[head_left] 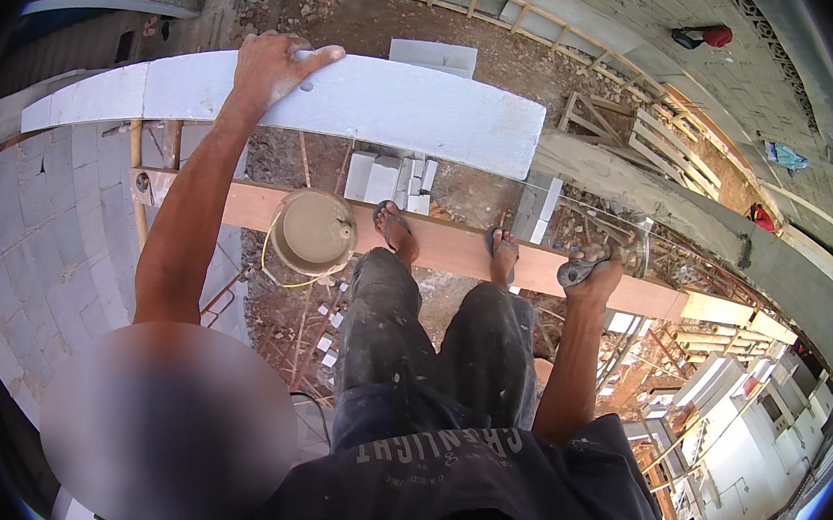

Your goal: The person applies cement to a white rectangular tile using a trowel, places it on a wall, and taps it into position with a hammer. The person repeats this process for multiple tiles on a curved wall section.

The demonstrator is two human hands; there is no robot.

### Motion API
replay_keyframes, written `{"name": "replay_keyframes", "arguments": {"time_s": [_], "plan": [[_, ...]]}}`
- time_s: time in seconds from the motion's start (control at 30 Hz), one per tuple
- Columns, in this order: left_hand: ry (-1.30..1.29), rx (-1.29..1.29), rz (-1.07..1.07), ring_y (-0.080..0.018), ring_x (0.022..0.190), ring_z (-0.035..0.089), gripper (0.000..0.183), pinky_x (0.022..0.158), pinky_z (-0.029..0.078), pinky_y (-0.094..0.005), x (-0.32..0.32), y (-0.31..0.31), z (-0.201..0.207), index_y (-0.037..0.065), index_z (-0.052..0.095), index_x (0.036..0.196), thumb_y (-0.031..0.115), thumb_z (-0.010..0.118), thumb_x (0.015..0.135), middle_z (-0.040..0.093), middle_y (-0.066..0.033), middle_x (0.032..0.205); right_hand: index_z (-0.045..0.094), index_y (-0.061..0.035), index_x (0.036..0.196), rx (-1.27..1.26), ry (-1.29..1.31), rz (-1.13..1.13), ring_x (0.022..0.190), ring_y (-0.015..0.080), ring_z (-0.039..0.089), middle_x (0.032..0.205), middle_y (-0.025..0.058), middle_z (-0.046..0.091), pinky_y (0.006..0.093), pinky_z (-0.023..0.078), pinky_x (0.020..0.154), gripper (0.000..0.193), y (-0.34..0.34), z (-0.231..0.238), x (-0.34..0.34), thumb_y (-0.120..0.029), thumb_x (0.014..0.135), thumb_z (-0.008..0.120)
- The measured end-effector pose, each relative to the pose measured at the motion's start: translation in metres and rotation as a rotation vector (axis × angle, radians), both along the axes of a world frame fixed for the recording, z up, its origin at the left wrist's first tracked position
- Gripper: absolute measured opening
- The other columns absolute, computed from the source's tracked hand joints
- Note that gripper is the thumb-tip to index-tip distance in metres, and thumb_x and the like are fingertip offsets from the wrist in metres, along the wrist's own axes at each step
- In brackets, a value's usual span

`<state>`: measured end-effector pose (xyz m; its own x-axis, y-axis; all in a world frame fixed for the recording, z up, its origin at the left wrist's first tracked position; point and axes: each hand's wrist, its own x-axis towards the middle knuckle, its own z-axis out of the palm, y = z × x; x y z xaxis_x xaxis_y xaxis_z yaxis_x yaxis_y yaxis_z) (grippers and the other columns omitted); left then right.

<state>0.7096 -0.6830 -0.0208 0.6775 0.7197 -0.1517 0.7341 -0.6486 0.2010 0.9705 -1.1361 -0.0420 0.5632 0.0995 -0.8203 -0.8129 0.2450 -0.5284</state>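
White block [400, 110]: the fingers [321, 54] of the left hand [273, 64] lie spread and nearly flat on its top face, near its left end. The tips reach the far edge and the palm presses down rather than gripping. The block lies lengthwise on top of the wall [23, 226], butted against a shorter white piece on its left. Its right end stands free.

The right hand [598, 276] is closed around a grey tool, apparently a trowel [574, 272]. It is held low, just above the plank [457, 249] toward the plank's right end, well apart from the block.

Both sandals [392, 223] stand on the plank, and a bucket [313, 231] of grey mix sits on it just left of the feet.

Judged procedure for seating the block:
- Press from directly above. A sideways push could slide the block off the wall.
- Move the palm toward the middle of the block, so the free right end does not lift.
- Check that the long edge lines up with the course below.
- Hold the trowel clear of the legs and inside the plank's edge. The ground lies far below.
- Put weight on both feet, not on the block.
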Motion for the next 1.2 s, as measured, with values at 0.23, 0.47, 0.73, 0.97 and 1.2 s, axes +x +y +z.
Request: {"name": "replay_keyframes", "arguments": {"time_s": [0.23, 0.47, 0.73, 0.97, 1.2], "plan": [[0.047, -0.009, 0.051, -0.0320, 0.084, 0.067, 0.090, 0.089, 0.044, -0.0462, 0.006, -0.003, 0.004, 0.002, 0.076, 0.094, 0.085, 0.046, 0.075, 0.071, -0.0183, 0.080, 0.053, -0.0117, 0.086, -0.043, 0.236, 0.575, 0.042, 0.0119, 0.045, 0.060, 0.0002, 0.047, 0.0293, 0.043, 0.039, 0.036, 0.042, 0.016, -0.062, -0.042, 0.102, 0.042], [0.031, 0.031, 0.040, -0.0322, 0.084, 0.066, 0.087, 0.085, 0.044, -0.0439, 0.004, -0.001, 0.003, 0.004, 0.077, 0.091, 0.083, 0.045, 0.077, 0.070, -0.0182, 0.076, 0.056, 0.0014, 0.103, -0.464, -0.415, 1.290, 0.051, 0.0157, 0.058, 0.064, 0.0060, 0.055, 0.0301, 0.045, 0.047, 0.027, -0.054, 0.074, -0.117, -0.024, 0.094, 0.058], [0.057, 0.046, 0.009, -0.0314, 0.078, 0.065, 0.088, 0.084, 0.043, -0.0455, 0.004, 0.003, -0.007, 0.003, 0.077, 0.085, 0.081, 0.037, 0.084, 0.069, -0.0188, 0.072, 0.056, 0.0085, 0.109, -0.092, -1.343, 1.073, 0.059, 0.0266, 0.058, 0.065, 0.0102, 0.057, 0.0391, 0.049, 0.060, 0.031, 0.117, 0.097, -0.143, -0.019, 0.094, 0.055], [0.079, -0.006, 0.018, -0.0305, 0.075, 0.064, 0.087, 0.082, 0.042, -0.0459, -0.004, -0.006, -0.008, 0.004, 0.077, 0.076, 0.078, 0.031, 0.088, 0.066, -0.0180, 0.065, 0.053, 0.0105, 0.113, -0.264, -0.782, 1.399, 0.068, 0.0315, 0.067, 0.076, 0.0187, 0.066, 0.0382, 0.052, 0.064, 0.039, 0.158, 0.117, -0.153, -0.022, 0.093, 0.058], [0.103, -0.050, 0.010, -0.0330, 0.084, 0.061, 0.086, 0.085, 0.041, -0.0429, 0.006, 0.000, 0.007, 0.000, 0.073, 0.076, 0.068, 0.025, 0.095, 0.066, -0.0202, 0.075, 0.054, 0.0109, 0.118, -0.195, -1.192, 1.303, 0.072, 0.0273, 0.064, 0.075, 0.0188, 0.065, 0.0389, 0.049, 0.066, 0.043, 0.162, 0.087, -0.180, -0.025, 0.095, 0.056]]}}
